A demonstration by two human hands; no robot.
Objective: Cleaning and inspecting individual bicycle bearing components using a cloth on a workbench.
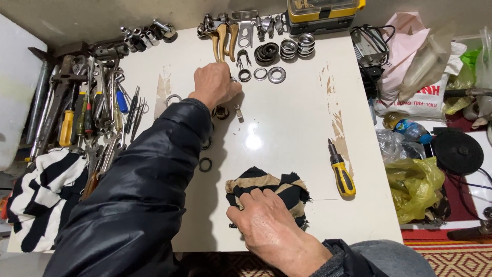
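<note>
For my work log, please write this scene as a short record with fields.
surface: white table
left hand: reaches over small metal parts beside a ring
right hand: pressing on a striped black and tan rag
nearby tool: yellow-handled screwdriver lying right of the rag
left edge: pile of hand tools
far edge: bronze brake levers, stacked rings

Bright overhead light, glare spot on the white table (253, 142), soft shadows, edges perhaps slightly bowed.
</note>
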